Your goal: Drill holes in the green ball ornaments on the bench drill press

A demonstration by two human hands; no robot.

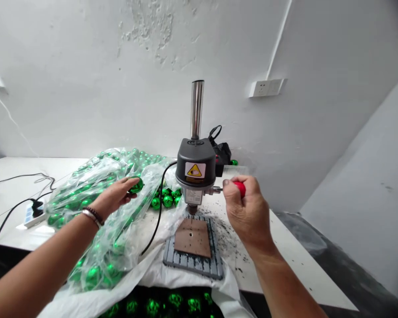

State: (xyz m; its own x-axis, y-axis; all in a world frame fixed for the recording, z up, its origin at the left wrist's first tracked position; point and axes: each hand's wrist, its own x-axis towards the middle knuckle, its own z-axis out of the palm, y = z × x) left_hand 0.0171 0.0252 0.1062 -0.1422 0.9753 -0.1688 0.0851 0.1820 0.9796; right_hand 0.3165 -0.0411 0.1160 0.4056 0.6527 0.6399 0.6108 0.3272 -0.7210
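My left hand [119,194], with bracelets on its wrist, holds a shiny green ball [136,185] between thumb and fingers, above clear bags of green balls [93,276]. My right hand [247,207] is wrapped round the red knob [240,189] of the feed lever on a small black drill press [196,161]. Below the drill head, a brown board [193,238] with a small hole lies on the grey slotted base [199,266]. Nothing rests on the board. Dark shavings are scattered around the base.
Loose green balls [167,201] lie behind the black cable left of the press. A power strip [33,216] with cords is at the left. More green balls [175,300] sit at the front edge below the press. A black bag [223,152] stands behind it.
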